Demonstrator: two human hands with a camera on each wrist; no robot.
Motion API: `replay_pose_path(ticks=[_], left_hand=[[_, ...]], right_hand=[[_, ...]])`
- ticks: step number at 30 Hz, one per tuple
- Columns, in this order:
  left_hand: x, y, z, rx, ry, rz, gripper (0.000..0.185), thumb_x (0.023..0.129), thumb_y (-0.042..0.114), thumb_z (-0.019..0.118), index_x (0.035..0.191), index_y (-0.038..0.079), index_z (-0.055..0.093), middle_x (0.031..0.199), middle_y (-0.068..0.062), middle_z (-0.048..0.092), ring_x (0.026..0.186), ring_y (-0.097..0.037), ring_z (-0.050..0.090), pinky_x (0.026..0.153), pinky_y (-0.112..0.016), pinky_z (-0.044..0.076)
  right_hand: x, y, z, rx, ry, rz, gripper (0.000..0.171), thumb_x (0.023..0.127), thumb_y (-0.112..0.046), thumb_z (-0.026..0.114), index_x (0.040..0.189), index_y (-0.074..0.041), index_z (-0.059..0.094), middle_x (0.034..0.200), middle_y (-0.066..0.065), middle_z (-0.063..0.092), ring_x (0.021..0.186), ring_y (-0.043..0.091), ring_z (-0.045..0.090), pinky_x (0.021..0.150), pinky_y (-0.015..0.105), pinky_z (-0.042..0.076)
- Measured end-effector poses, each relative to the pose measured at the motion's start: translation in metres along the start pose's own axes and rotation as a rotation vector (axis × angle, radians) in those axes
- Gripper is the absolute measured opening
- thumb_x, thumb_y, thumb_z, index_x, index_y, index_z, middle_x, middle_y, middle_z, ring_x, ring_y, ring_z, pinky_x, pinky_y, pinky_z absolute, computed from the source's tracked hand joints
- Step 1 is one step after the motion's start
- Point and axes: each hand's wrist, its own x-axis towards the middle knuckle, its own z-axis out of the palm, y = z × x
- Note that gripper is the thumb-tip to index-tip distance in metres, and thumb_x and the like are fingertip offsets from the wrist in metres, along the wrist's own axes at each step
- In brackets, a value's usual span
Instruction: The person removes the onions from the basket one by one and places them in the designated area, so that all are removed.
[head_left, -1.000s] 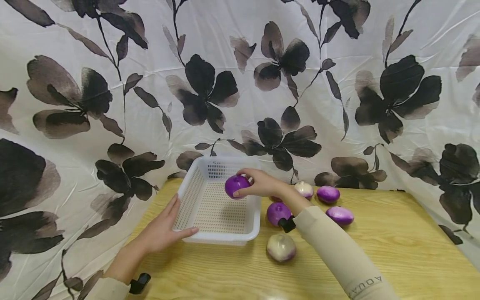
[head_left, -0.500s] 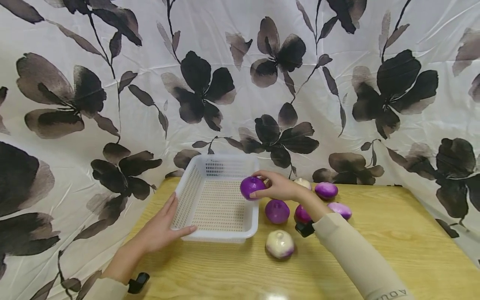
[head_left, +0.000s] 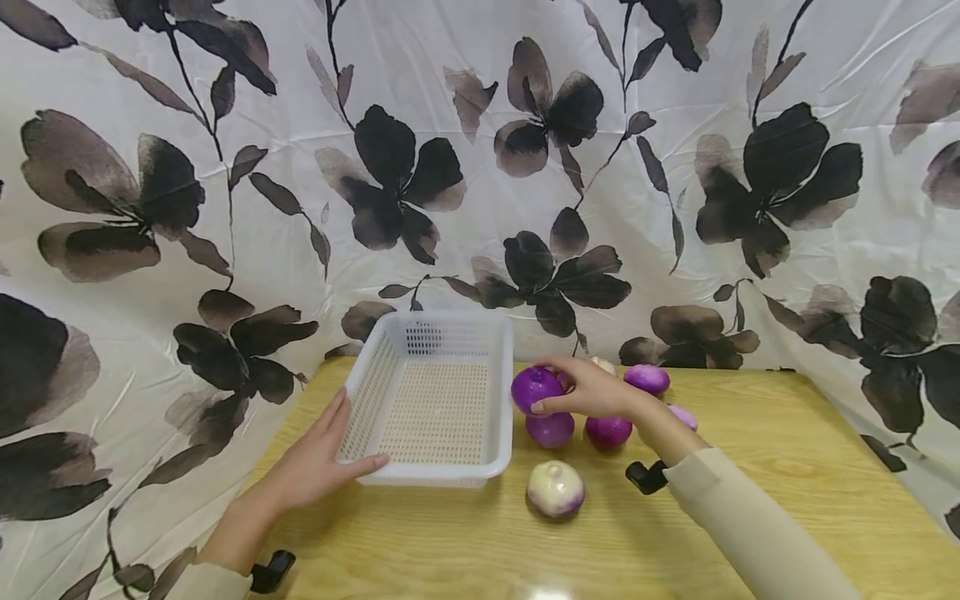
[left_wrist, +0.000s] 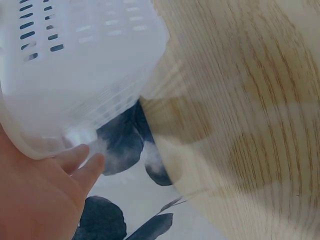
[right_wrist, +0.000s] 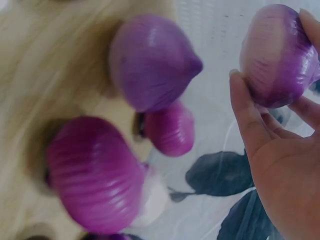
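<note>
My right hand (head_left: 592,393) holds a purple onion (head_left: 535,388) between thumb and fingers, just outside the right wall of a white plastic basket (head_left: 506,400). In the right wrist view the held onion (right_wrist: 275,55) shows a paler side, with fingertips against it. My left hand (head_left: 307,468) rests at the basket's near left corner. Its fingers lie straight along the outer left wall, and the thumb lies on the near rim. The left wrist view shows the fingertips (left_wrist: 90,172) touching the basket's edge (left_wrist: 40,150). The basket holds nothing.
Right of the basket on the wooden table (head_left: 750,483) lie a purple onion (head_left: 550,432), a magenta onion (head_left: 608,433), and a whitish onion (head_left: 556,489) nearest me. Farther back are another purple onion (head_left: 647,378) and two partly hidden ones. A floral cloth (head_left: 675,283) hangs behind.
My right hand has carried the purple onion rightward, from over the basket to outside its right wall. The left hand keeps its place on the basket. The view has shifted slightly.
</note>
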Motion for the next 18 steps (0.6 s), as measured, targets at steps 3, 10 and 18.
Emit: replay_pose_path(ticks=[3,10,18], left_hand=[[0.001,0.001,0.001,-0.01,0.004,0.001,0.125,0.086,0.074,0.065,0.162,-0.004,0.003,0.17,-0.022,-0.003,0.15,-0.054,0.019,0.115,-0.071,0.026],[-0.003,0.002,0.0,-0.014,0.01,0.0,0.124,0.086,0.072,0.066,0.162,-0.004,0.005,0.17,-0.023,-0.002,0.149,-0.055,0.02,0.114,-0.072,0.027],[0.0,0.005,0.0,-0.011,0.015,0.011,0.123,0.087,0.071,0.066,0.162,-0.004,0.005,0.171,-0.022,-0.002,0.149,-0.055,0.02,0.113,-0.073,0.027]], right_hand=[[-0.013,0.006,-0.001,0.008,0.005,0.014,0.074,0.086,-0.039,0.083,0.146,-0.008,0.053,0.121,0.007,0.067,0.101,0.023,0.065,0.087,0.039,0.057],[-0.04,0.019,0.001,0.014,-0.003,0.002,0.07,0.086,-0.041,0.083,0.144,-0.012,0.055,0.128,0.006,0.063,0.11,0.022,0.064,0.094,0.04,0.055],[-0.076,0.027,-0.001,-0.038,0.001,-0.015,0.071,0.087,-0.045,0.081,0.144,-0.012,0.055,0.13,0.007,0.063,0.113,0.025,0.062,0.095,0.04,0.054]])
